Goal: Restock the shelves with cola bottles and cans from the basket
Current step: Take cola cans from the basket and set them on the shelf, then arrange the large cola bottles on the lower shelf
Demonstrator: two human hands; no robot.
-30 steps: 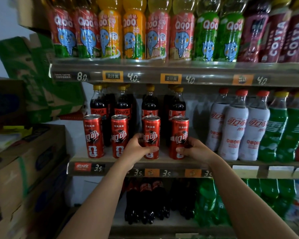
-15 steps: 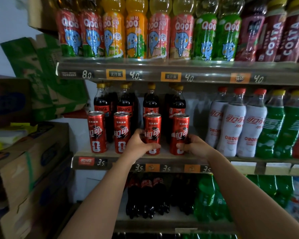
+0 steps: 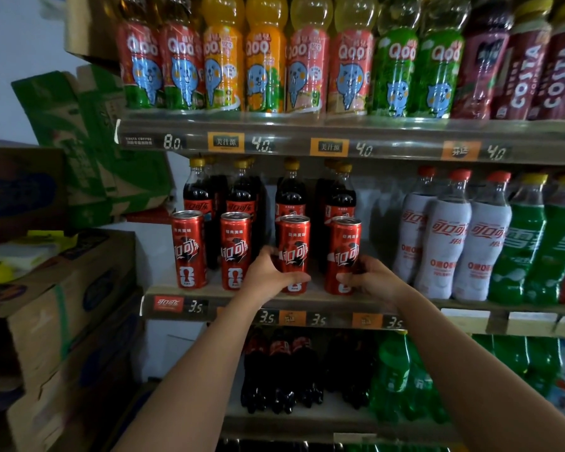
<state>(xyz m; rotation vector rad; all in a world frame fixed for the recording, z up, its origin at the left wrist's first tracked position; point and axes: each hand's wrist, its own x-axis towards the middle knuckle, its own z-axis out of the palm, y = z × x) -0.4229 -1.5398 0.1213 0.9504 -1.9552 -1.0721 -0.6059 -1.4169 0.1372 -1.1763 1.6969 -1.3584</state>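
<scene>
Head: hands point(image 3: 268, 276) point(image 3: 374, 278) grip slim, glossy cans point(image 3: 295, 238) point(image 3: 345, 243).

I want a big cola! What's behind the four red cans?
Dark cola bottles with yellow caps stand behind the red cans. How many more rows stand further back is hidden by the front ones.

Tags on grey metal upper shelf rail point(image 3: 405, 143): 8.0, 4.0, 4.0, 4.0. Above it: "Qoo" on colourful plastic juice bottles point(image 3: 349, 70), "COSTA" on dark-red plastic bottles point(image 3: 524, 79). Below it: 可口可乐 on slim red cola cans point(image 3: 190, 249); small price tags point(image 3: 196, 307) under those read 3.5.
</scene>
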